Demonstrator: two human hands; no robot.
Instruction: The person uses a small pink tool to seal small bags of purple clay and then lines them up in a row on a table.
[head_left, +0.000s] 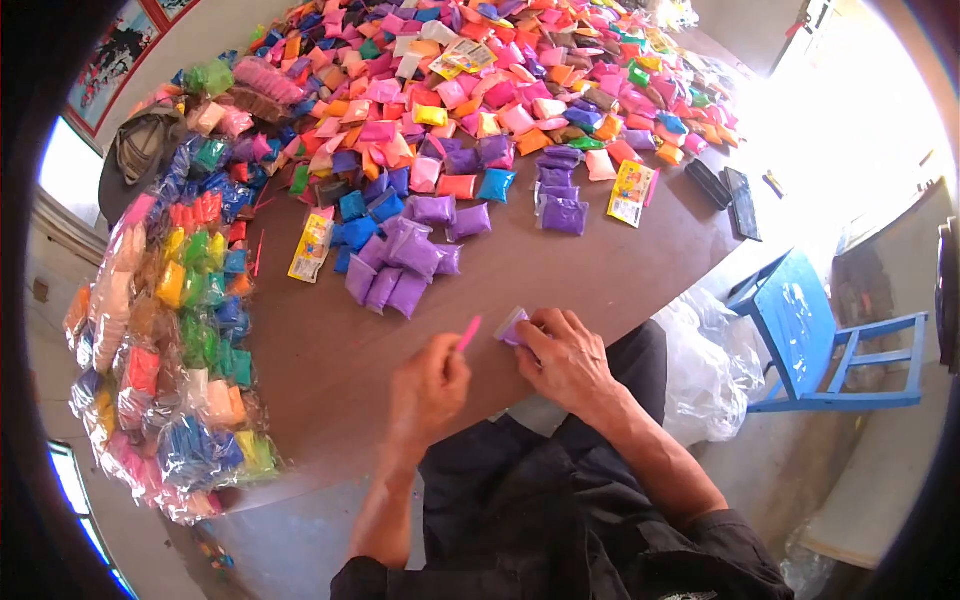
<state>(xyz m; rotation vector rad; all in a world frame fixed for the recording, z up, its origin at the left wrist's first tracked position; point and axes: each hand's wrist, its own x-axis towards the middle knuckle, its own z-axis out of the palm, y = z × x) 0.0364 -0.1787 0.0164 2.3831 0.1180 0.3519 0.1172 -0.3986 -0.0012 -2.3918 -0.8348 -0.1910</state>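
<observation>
Right-hand grip (565, 355) pinches small purple packet (514, 330) above surface (570, 275), near its front edge; left-hand grip (430, 388) closed around pink stick (469, 333). Loose pinch could let packet slip, perhaps into lap (520, 480), edge being close. Stick tip could snag thin wrapping if hands meet carelessly. Beyond, stacked purple packets (412, 248) might slide if bumped. Bare room rightward, toward yellow card (630, 194); bagged packets (200, 340) crowd left edge.
</observation>
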